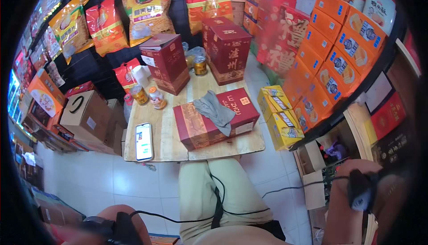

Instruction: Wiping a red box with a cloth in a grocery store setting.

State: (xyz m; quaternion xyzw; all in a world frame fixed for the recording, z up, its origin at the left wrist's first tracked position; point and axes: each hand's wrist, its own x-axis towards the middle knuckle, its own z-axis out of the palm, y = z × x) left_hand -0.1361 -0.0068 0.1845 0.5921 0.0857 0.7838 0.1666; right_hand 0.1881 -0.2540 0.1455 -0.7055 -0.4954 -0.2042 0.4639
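Observation:
My bent left arm (138,222) shows at the lower left, with a dark strapped device round it. At the lower right my right arm (343,214) is raised and bent, and it wears a similar dark device (360,191). Neither hand shows; both lie beyond the picture's edge. In front of me, a dark red carton (191,131) lies on its side on the wooden table (165,149), with a crumpled grey cloth (216,113) draped over it. A phone (143,141) with a lit screen lies near the table's front left corner.
Two upright dark red cartons (229,53) stand at the table's back, with cans (200,66) and a small orange-capped bottle (157,98) nearby. Yellow boxes (281,116) and stacked orange boxes (330,67) rise on the right. A black cable (298,186) crosses my lap.

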